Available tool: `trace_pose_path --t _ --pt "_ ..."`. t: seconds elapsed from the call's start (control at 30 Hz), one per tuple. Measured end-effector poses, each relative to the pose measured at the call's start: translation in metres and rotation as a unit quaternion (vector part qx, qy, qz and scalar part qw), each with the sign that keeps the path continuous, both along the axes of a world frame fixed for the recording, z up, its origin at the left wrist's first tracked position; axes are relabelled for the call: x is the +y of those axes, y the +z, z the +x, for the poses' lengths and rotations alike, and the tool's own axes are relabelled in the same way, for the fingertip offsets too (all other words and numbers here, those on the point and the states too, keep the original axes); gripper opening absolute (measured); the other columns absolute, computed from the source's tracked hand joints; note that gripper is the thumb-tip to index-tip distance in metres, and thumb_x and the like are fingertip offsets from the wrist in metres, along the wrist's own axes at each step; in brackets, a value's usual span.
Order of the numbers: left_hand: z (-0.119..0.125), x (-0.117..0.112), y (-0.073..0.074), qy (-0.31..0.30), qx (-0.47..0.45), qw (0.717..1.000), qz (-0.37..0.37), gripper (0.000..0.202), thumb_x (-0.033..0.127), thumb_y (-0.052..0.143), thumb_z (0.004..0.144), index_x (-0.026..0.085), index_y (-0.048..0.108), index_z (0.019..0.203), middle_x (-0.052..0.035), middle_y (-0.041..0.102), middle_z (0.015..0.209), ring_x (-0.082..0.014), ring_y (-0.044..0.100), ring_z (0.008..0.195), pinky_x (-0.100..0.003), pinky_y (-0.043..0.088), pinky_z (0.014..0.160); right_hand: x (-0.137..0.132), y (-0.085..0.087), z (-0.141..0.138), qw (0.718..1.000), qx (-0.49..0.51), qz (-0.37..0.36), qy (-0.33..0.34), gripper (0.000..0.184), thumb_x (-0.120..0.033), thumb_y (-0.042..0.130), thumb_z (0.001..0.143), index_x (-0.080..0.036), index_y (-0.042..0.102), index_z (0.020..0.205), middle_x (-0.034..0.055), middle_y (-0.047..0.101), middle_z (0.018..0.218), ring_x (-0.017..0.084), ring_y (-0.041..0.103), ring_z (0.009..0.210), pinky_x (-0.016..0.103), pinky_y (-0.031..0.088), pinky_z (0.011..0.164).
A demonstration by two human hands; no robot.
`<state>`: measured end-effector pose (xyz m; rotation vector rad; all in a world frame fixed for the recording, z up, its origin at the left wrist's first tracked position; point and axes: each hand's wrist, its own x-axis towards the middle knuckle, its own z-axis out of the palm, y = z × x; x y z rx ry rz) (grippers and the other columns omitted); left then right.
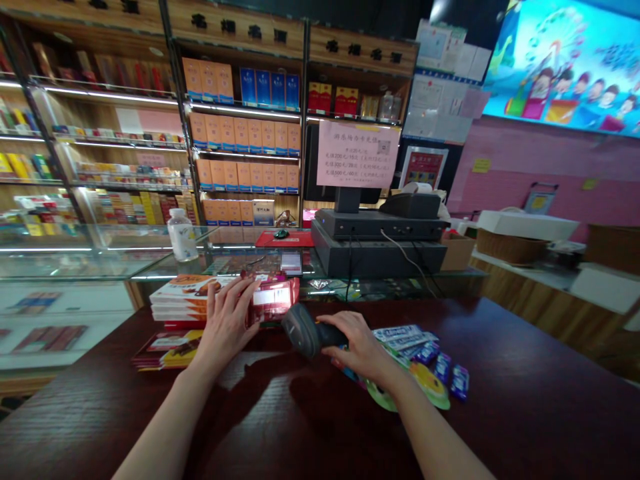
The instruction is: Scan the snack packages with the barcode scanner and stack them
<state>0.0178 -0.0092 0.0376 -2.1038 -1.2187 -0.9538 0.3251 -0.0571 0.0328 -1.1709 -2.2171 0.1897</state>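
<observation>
My left hand (227, 317) grips the left edge of a shiny red snack packet (283, 300), with its fingers over the top and its thumb below. A white label on the packet faces me. My right hand (357, 343) is wrapped round the handle of a dark barcode scanner (301, 331), whose head points left, close to the packet. Left of my left hand is a stack of orange-and-white boxes (175, 300), with flat red and yellow packets (160, 350) in front. Blue-and-white packs (397, 335), small purple packets (443, 367) and a green-and-yellow package (430, 381) lie by my right hand.
A dark wooden counter (240, 427) is under my arms. Behind it are a glass case (120, 257), a white bottle (183, 235), a mouse (281, 234) on a red mat and a cash register (380, 230) with trailing cables. Stocked shelves line the back wall.
</observation>
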Motion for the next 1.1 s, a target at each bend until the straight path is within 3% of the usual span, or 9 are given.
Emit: trace_pose_path --t 0.37,0.53,0.77,0.83,0.93,1.0,1.1 --pt "0.000 0.000 -0.001 -0.008 -0.003 1.000 0.000 0.081 0.024 0.064 0.079 0.025 0.031 0.153 -0.0127 0.052 0.143 -0.0339 0.042 0.137 -0.064 0.011 0.122 -0.006 -0.006 -0.015 0.991 -0.076 -0.060 0.095 0.054 -0.030 0.078 0.079 -0.029 0.061 0.131 0.0026 0.069 0.116 0.021 0.059 0.113 0.042 0.029 0.110" --pt "0.002 -0.001 0.001 -0.013 -0.004 1.000 0.001 0.079 0.027 0.065 0.080 0.024 0.032 0.152 -0.0125 0.052 0.142 -0.0337 0.042 0.136 -0.064 0.011 0.122 -0.007 -0.012 -0.022 0.987 -0.097 -0.077 0.104 0.054 -0.031 0.077 0.080 -0.030 0.062 0.131 0.0028 0.069 0.114 0.021 0.060 0.113 0.043 0.029 0.112" --pt "0.006 -0.002 0.003 -0.022 -0.003 1.000 0.002 0.076 0.027 0.065 0.081 0.023 0.034 0.151 -0.0128 0.053 0.141 -0.0329 0.043 0.136 -0.063 0.012 0.122 -0.009 -0.003 -0.016 0.985 -0.052 -0.127 0.102 0.057 -0.049 0.078 0.077 -0.032 0.064 0.130 0.0035 0.072 0.121 0.026 0.063 0.116 0.055 0.020 0.119" --pt "0.007 -0.002 0.002 -0.026 -0.004 1.000 0.000 0.077 0.027 0.065 0.081 0.024 0.033 0.151 -0.0128 0.052 0.142 -0.0329 0.042 0.137 -0.063 0.011 0.122 -0.009 0.000 -0.015 0.988 -0.015 -0.128 0.083 0.046 -0.048 0.072 0.085 -0.031 0.065 0.128 0.0034 0.072 0.123 0.025 0.063 0.117 0.054 0.021 0.119" --pt "0.009 -0.002 0.002 -0.034 -0.003 0.999 -0.002 0.080 0.026 0.065 0.081 0.026 0.031 0.153 -0.0124 0.052 0.143 -0.0329 0.043 0.137 -0.064 0.011 0.122 -0.005 0.000 -0.017 0.995 0.054 -0.086 0.011 0.032 -0.039 0.063 0.093 -0.026 0.068 0.122 0.0048 0.074 0.118 0.023 0.064 0.112 0.046 0.036 0.111" --pt "0.011 -0.004 0.002 -0.037 0.003 0.999 -0.004 0.079 0.025 0.065 0.081 0.026 0.031 0.153 -0.0124 0.053 0.142 -0.0326 0.043 0.137 -0.063 0.010 0.122 0.000 -0.003 -0.020 0.992 0.109 -0.053 -0.042 0.030 -0.035 0.061 0.094 -0.025 0.068 0.121 0.0052 0.075 0.110 0.022 0.067 0.103 0.042 0.045 0.100" --pt "0.017 -0.008 0.004 -0.047 0.013 0.999 -0.014 0.080 0.024 0.065 0.081 0.026 0.030 0.153 -0.0120 0.052 0.143 -0.0319 0.042 0.138 -0.062 0.009 0.123 0.008 -0.009 -0.026 0.977 0.193 -0.033 -0.080 0.034 -0.034 0.059 0.094 -0.024 0.066 0.125 0.0057 0.076 0.108 0.022 0.069 0.098 0.040 0.049 0.095"
